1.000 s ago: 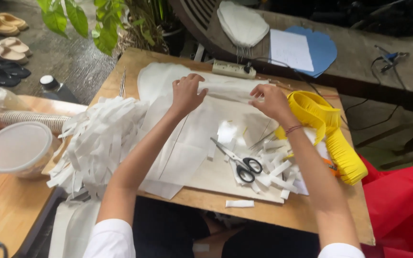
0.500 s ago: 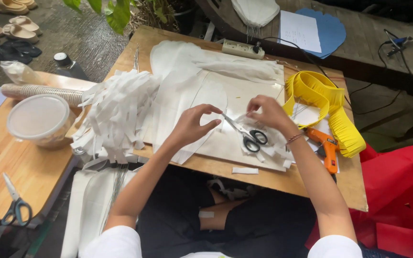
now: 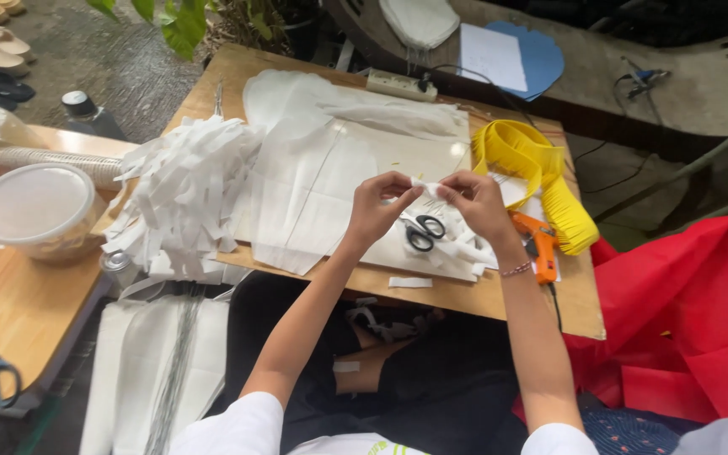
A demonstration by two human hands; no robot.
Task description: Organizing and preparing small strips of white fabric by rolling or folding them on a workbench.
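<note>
Both hands have drawn closer together since half a second ago, and the view has shifted so that the work sits nearer the middle. Left hand (image 3: 378,205) and right hand (image 3: 475,202) now meet above the wooden board (image 3: 482,297), each pinching one end of a small white paper strip (image 3: 425,187) between thumb and forefinger; the other fingers curl loosely underneath. The strip hangs in the air between the fingertips, just above the black-handled scissors (image 3: 422,232), which lie on white sheets (image 3: 322,181) directly beneath the knuckles.

To handle such a strip well, my judgement is that the pinch wants to be light and close to the ends, keeping the paper taut without creasing it, with wrists held clear of the loose cut pieces under the right palm.

An orange glue gun (image 3: 537,246) lies just beside the right wrist, and a folded yellow fringe (image 3: 532,173) sits beyond the right fingers. Well left of the left hand is a heap of white strips (image 3: 183,190), and farther left a round clear plastic tub (image 3: 34,211) with its lid on; I cannot tell what it holds through the cloudy lid. A stack of paper cups (image 3: 35,160) lies on its side behind the tub.
</note>
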